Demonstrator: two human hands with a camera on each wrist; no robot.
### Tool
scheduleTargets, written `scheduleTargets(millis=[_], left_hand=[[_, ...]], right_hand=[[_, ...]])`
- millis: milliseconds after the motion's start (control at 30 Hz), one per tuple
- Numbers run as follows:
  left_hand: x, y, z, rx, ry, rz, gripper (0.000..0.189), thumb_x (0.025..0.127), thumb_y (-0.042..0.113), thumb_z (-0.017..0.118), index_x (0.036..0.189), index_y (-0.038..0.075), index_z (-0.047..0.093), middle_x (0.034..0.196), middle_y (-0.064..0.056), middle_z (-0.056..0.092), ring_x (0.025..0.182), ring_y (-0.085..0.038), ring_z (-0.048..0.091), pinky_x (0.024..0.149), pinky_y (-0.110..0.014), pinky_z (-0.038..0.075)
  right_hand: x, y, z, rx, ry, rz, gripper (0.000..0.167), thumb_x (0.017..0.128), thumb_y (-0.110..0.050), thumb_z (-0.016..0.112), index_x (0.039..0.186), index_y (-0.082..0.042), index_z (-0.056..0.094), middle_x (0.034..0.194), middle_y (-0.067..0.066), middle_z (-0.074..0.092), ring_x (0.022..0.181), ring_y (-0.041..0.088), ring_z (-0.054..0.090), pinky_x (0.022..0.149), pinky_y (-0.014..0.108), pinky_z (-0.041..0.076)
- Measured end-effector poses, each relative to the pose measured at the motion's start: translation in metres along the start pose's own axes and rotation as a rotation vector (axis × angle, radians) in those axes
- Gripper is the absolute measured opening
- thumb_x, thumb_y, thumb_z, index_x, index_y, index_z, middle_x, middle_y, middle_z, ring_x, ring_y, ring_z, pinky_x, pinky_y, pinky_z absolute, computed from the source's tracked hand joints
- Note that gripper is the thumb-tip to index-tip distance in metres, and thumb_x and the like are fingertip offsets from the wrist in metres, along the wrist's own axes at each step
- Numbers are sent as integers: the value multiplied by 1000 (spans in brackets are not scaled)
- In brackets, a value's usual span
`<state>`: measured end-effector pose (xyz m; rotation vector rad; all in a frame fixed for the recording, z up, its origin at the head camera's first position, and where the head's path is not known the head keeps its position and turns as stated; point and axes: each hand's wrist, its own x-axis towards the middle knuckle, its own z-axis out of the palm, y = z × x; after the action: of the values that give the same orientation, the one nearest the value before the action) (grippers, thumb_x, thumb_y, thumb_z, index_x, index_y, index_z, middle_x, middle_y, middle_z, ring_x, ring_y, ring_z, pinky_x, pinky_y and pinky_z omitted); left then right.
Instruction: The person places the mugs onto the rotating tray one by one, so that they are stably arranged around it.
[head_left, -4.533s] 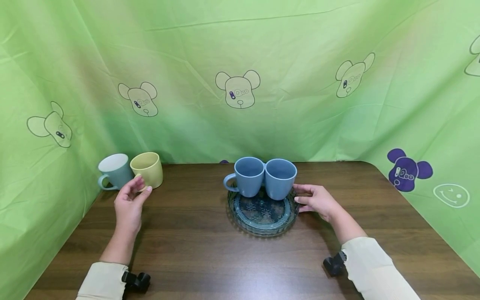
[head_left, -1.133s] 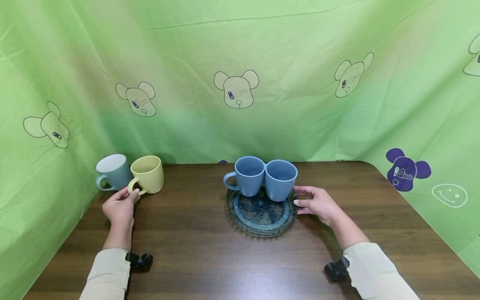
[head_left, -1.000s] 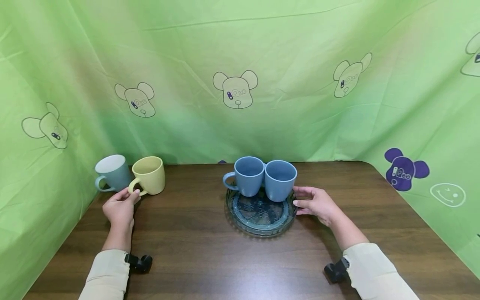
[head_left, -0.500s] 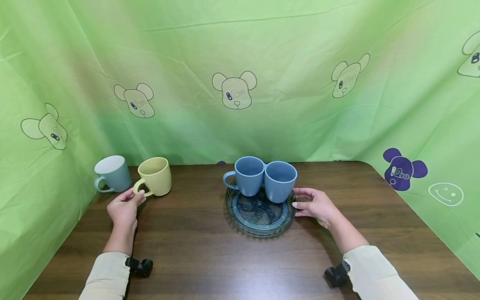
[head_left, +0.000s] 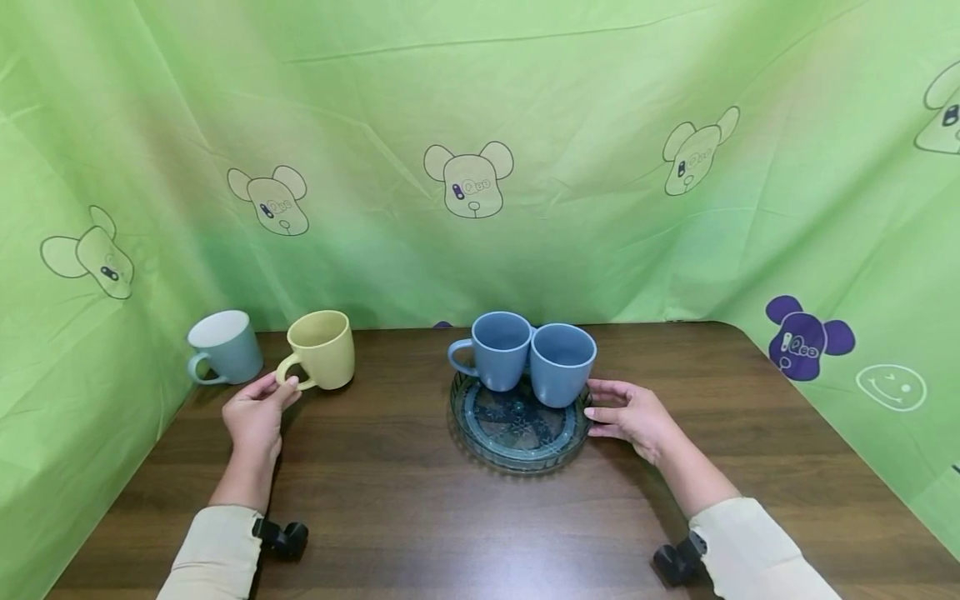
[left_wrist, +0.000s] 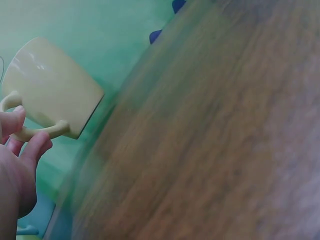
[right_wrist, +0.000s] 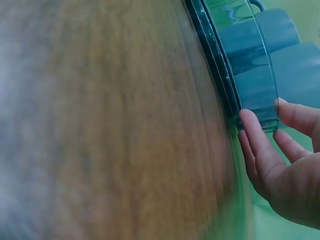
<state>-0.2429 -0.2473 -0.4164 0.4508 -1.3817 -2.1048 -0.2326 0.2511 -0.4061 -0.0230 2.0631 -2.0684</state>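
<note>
My left hand (head_left: 257,412) pinches the handle of a yellow mug (head_left: 330,354) between thumb and fingers. Upright, the mug seems to hang just off the table; the left wrist view shows its base edge against the green cloth. Beside it, at the far left, stands a blue-green mug (head_left: 234,354) with a white inside. My right hand (head_left: 630,417) grips the right edge of a round clear glass tray (head_left: 519,467), thumb at the rim and fingers lower on the wall. Two blue mugs, one with its handle leftward (head_left: 500,358) and one nearer (head_left: 561,371), stand upright at the tray's back.
The brown wooden table (head_left: 390,500) carries all of these. A green cloth (head_left: 375,208) with bear-head prints hangs behind it and along both sides, close to the blue-green mug. Black wrist cameras sit on both cuffs.
The left hand has taken the yellow mug by its handle and moved it right, away from the blue-green mug, lately slightly up. The right hand has stayed at the tray's edge.
</note>
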Motion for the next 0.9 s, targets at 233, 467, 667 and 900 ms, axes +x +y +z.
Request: scheduleTargets(millis=[233,467,667,900], left_hand=[[-6,2,5,24,-35,-3,30,77,-19,72,77,12,70,73,-3,59,58,-9,66,61,-24,61],[-12,5,10,47,-52,-6,29,77,-17,72,78,12,69,73,-3,58,59,-9,66,62,-25,61],[-14,5,14,32,-62,-10,31,77,-18,72,76,13,70,72,-3,60,58,-10,67,62,-25,61],[-17,7,18,15,-71,-42,32,78,-18,71,73,13,72,73,-4,61,59,-13,68,62,-26,61]], right_hand=[[-4,-1,3,21,29,-1,65,87,13,63,142,18,29,134,37,37,89,16,65,77,38,61],[-5,1,4,32,41,4,65,86,14,63,142,18,30,132,35,38,88,15,64,77,38,62],[-7,0,6,44,60,16,64,86,16,62,141,17,30,130,33,40,86,15,64,76,38,62],[-9,-1,7,57,66,23,63,85,17,61,140,18,31,124,29,43,85,15,64,75,39,62]])
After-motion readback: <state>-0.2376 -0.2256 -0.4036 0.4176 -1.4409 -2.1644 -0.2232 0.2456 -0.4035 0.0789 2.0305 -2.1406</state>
